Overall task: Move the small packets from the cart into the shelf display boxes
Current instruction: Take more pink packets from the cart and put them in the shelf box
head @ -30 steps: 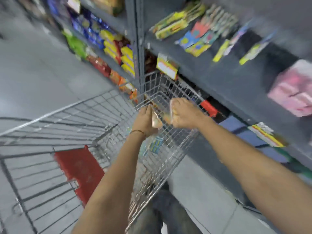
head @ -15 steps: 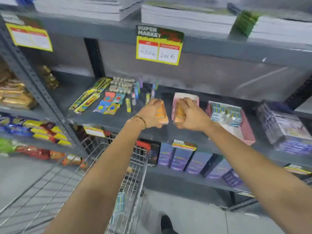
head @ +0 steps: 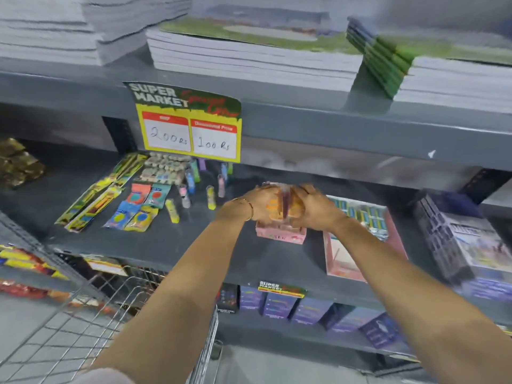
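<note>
Both my hands hold small orange packets (head: 277,209) pressed together over a small pink display box (head: 279,236) on the middle grey shelf (head: 171,245). My left hand (head: 257,202), with a thin bracelet at the wrist, grips the left stack; my right hand (head: 314,207) grips the right stack. The hands hide most of the box's inside. A larger pink display box (head: 360,239) with blue-green packets in it lies just right of them. The wire cart (head: 91,322) stands at the lower left below my left arm.
Loose stationery packets and small tubes (head: 191,187) lie on the shelf to the left. A yellow price sign (head: 188,126) hangs from the shelf above, which carries stacked notebooks (head: 249,56). A purple-grey carton (head: 465,239) sits at the right. Purple boxes (head: 279,303) fill the lower shelf.
My hands rose from the cart with the orange packets, moved forward to the shelf and came together over the small pink box. The view swung from the cart to the shelves.
</note>
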Demonstrator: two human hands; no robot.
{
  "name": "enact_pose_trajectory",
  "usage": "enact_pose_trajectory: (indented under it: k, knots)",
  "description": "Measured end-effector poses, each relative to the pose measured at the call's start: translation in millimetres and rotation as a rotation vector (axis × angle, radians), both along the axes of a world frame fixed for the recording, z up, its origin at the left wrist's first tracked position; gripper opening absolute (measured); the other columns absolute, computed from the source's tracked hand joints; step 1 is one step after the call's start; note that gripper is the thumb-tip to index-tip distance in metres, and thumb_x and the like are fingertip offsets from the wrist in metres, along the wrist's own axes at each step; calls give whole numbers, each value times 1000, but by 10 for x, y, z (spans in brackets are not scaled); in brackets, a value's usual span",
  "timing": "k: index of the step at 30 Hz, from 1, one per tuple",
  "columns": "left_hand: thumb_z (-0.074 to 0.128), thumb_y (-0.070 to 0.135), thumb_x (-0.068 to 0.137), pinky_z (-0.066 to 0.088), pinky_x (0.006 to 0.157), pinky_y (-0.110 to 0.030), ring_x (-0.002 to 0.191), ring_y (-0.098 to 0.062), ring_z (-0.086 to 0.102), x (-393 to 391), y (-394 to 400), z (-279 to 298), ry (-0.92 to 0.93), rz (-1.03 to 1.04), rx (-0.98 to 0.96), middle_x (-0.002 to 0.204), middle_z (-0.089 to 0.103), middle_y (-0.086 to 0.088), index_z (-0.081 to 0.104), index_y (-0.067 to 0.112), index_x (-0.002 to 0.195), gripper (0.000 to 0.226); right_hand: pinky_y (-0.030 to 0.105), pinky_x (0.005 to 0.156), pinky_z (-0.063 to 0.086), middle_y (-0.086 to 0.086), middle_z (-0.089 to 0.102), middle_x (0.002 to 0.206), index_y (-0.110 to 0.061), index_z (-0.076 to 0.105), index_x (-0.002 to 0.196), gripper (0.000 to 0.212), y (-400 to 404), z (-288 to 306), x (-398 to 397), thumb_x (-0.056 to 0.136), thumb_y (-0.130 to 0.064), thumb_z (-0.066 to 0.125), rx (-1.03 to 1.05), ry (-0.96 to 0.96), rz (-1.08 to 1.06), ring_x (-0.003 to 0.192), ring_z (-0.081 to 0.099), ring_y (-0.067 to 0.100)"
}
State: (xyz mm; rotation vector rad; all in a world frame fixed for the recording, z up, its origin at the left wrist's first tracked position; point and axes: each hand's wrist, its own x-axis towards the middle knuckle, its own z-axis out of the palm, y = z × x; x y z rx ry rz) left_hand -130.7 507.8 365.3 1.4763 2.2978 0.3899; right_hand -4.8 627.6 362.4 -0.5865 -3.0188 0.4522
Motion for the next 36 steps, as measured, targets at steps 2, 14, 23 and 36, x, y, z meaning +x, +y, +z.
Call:
enact_pose_trajectory:
  k: [2,14,23,36]
  knots:
    - [75,13,72,35,109,-36,127,-28,44,-41,28,-55,-21,-6,-1,140,45,-9,37,19,137,76,39,101,42,16,43,137,-12,39,135,91,17,-11,-47,59,-39,82,-2,-7,21,122,44,35]
    - [71,29,80,8,121,-34,147,-23,0,34,-774,-162,92,235,172,159,0,-9,5,7,147,97,32,121,8,15,3,159,-4,7,148,97,-499,52,-53,77,-22,70,-66,-39,69,147,3,23]
    - [61,37,87,6,122,-36,146,-27,-4,341,-2707,-788,-8,699,77,158,-4,-13,-2,1,146,93,25,117,4,11,9,159,-7,12,148,73,-2238,-386,-333,88,-14,53,14,-60,514,147,8,20]
    - [69,34,81,9,119,-36,146,-32,3,828,-4599,-2950,-369,1328,-147,157,1,-21,3,-2,145,98,38,118,22,9,13,159,-8,15,147,71,-3915,-2454,-1072,89,-6,56,176,-551,1083,146,12,23]
